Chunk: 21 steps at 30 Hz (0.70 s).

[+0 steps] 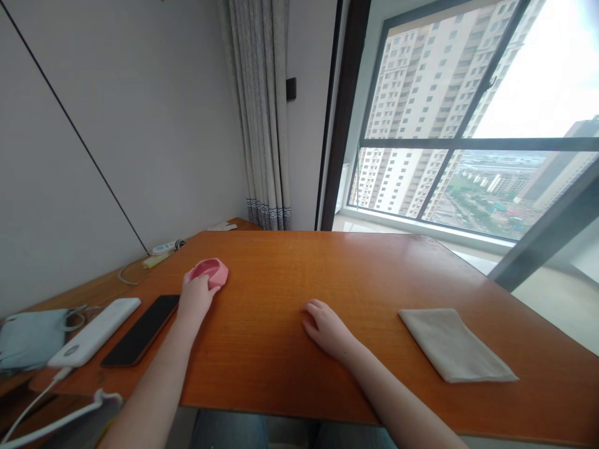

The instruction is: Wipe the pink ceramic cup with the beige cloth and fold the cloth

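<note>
At the left of the table, my left hand [197, 292] is closed on the near rim of a small pink bowl [219, 272] with angular sides. Fingers hide part of the bowl's front and inside. My right hand [326, 325] rests near the middle of the wooden table [281, 368], its fingers loosely bent and the thumb apart, with nothing in it. To its right lies a folded light grey cloth [456, 346]. A black phone [143, 330] is flat beside my left forearm.
Left of the phone sits a white power bank [96, 330] with a cable plugged in. A pale blue pouch [32, 337] lies at the far left. A power strip [163, 247] is by the wall. Behind the table are a grey curtain [259, 112] and a window.
</note>
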Each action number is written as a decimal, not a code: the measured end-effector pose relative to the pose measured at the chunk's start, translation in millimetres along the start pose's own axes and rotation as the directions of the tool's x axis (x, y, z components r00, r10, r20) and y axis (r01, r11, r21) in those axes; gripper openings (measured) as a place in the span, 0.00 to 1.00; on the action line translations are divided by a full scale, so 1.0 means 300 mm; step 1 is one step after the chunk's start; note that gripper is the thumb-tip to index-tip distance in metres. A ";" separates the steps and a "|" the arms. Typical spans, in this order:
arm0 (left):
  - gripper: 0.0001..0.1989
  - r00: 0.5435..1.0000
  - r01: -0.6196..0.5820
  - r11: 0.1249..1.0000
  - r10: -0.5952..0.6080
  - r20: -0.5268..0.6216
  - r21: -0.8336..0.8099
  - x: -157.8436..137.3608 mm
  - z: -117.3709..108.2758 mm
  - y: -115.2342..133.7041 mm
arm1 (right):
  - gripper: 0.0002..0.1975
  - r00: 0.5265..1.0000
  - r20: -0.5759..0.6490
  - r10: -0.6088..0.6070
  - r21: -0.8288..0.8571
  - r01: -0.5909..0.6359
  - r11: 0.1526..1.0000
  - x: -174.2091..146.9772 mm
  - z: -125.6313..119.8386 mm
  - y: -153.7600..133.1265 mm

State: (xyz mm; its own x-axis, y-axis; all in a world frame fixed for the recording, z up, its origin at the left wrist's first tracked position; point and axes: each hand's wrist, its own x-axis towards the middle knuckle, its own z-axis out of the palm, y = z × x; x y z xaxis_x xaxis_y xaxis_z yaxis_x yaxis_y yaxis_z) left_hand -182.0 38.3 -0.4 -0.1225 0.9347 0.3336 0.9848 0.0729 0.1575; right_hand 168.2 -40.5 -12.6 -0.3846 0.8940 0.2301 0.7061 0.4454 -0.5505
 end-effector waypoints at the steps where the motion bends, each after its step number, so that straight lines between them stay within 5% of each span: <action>1: 0.12 1.000 0.001 1.000 -0.001 0.001 0.006 -0.002 0.005 -0.010 | 0.11 1.000 0.000 0.001 -0.006 -0.001 1.000 -0.001 0.000 -0.001; 11: 0.14 0.999 0.038 0.993 -0.036 -0.016 0.110 -0.005 0.047 -0.071 | 0.10 1.000 0.025 0.000 -0.024 0.000 1.000 -0.003 0.002 0.003; 17: 0.21 0.995 -0.027 0.984 0.043 -0.087 0.175 -0.011 0.070 -0.100 | 0.13 0.999 0.030 -0.015 -0.031 0.016 0.999 -0.008 -0.012 0.010; 21: 0.23 0.979 -0.017 0.990 0.044 -0.197 0.138 -0.016 0.084 -0.097 | 0.15 0.966 -0.228 0.125 -0.136 -0.159 0.978 -0.087 -0.120 0.094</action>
State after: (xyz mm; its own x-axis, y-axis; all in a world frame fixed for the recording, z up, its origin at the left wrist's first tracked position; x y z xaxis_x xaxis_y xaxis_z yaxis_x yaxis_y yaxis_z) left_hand -207.1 40.3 -29.9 -0.1004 0.8502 0.5168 0.9943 0.1040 0.0221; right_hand 219.4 -49.5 -5.1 -0.1472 0.9303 0.3360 0.8327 0.2999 -0.4655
